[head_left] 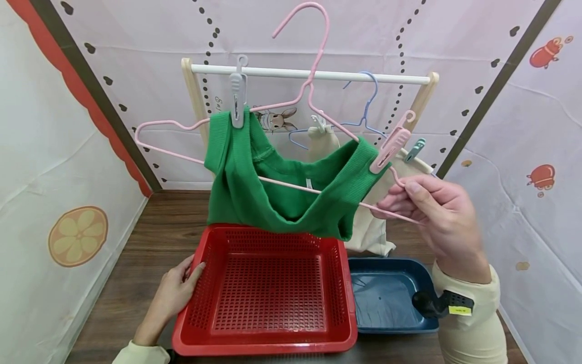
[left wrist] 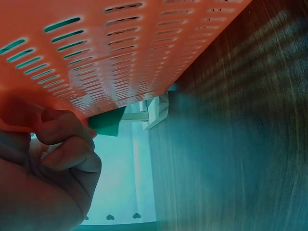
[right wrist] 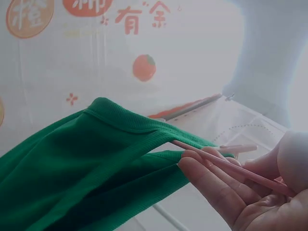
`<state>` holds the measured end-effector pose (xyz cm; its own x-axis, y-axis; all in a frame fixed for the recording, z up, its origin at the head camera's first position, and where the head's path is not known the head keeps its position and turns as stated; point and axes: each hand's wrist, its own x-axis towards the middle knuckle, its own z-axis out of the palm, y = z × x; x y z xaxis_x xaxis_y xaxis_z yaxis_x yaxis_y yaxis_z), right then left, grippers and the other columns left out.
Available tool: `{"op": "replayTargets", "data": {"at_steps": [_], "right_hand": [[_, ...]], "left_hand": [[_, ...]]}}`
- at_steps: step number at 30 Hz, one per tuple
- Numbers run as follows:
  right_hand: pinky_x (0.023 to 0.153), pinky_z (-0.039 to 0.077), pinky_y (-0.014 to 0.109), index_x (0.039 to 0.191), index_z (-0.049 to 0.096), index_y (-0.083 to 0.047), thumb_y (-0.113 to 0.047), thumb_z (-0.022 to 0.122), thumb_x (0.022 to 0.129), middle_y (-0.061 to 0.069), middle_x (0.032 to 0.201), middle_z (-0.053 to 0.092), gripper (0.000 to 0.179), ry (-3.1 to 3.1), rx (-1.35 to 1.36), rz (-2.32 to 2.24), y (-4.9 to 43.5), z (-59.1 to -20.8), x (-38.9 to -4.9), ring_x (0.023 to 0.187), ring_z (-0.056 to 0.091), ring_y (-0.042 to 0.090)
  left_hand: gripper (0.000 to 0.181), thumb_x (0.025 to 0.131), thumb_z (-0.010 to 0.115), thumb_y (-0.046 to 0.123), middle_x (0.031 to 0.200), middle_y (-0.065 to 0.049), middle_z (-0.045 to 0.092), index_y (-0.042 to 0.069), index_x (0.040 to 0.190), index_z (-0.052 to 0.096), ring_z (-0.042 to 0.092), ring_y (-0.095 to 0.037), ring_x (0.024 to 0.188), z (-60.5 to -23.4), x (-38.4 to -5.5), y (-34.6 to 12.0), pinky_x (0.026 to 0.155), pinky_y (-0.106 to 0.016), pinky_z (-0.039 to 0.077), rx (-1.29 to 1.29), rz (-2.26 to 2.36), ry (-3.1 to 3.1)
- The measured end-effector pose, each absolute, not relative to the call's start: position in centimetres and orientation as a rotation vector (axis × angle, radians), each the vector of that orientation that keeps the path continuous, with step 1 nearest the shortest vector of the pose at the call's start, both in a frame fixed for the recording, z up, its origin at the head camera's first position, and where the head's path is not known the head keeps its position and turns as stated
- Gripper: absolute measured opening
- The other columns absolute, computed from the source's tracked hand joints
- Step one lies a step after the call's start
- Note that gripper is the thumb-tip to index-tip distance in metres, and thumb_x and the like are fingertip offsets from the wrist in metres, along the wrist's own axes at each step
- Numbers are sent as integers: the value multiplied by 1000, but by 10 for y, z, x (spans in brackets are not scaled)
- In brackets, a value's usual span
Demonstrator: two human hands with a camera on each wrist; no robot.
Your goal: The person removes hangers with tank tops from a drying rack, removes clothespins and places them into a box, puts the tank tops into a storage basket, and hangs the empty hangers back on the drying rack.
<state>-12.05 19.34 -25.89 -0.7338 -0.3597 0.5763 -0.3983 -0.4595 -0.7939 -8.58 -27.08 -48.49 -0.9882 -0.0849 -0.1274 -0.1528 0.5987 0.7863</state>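
Note:
A green ribbed tank top (head_left: 291, 197) hangs on a pink hanger (head_left: 291, 186), its two straps held by a grey clothespin (head_left: 237, 101) and a pink clothespin (head_left: 390, 150). My right hand (head_left: 438, 217) pinches the hanger's right end between thumb and fingers; the right wrist view also shows the pink wire crossing my fingers (right wrist: 211, 187). Below the garment sits a red perforated basket (head_left: 265, 346). My left hand (head_left: 175, 288) grips its left rim, thumb on top and fingers curled beneath, as the left wrist view shows.
A blue tray (head_left: 393, 331) lies right of the basket. Behind stands a rack with a white bar (head_left: 291, 73) and wooden posts. On it a blue hanger (head_left: 366, 116) carries a cream garment (head_left: 368, 230) with clothespins. Printed curtains (head_left: 77, 126) close in the sides.

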Motion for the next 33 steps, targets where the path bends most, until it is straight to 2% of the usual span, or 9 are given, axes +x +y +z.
{"op": "replayTargets", "data": {"at_steps": [12, 27, 33], "right_hand": [[84, 55, 45, 113, 55, 25, 16, 24, 102, 31, 104, 68, 35, -1368, 1333, 2605, 208, -260, -117, 95, 72, 36], [86, 54, 49, 118, 50, 27, 14, 14, 102, 33, 106, 67, 41, -1299, 1409, 2728, 223, -257, -103, 98, 70, 39], [85, 55, 49, 117, 49, 28, 14, 11, 102, 34, 105, 66, 43, -1248, 1423, 2760, 227, -255, -98, 97, 70, 41]], "left_hand": [[62, 105, 47, 41, 82, -12, 67, -3, 147, 39, 65, -17, 55, -484, -86, -271, 48, -30, 54, -190, 1349, 2748], [60, 106, 46, 40, 88, -12, 69, -3, 147, 40, 64, -13, 58, -482, -85, -271, 50, -29, 53, -135, 1317, 2790], [49, 106, 46, 30, 75, -7, 63, 0, 145, 45, 58, -11, 55, -483, -83, -272, 51, -28, 49, -94, 1260, 2865]]}}
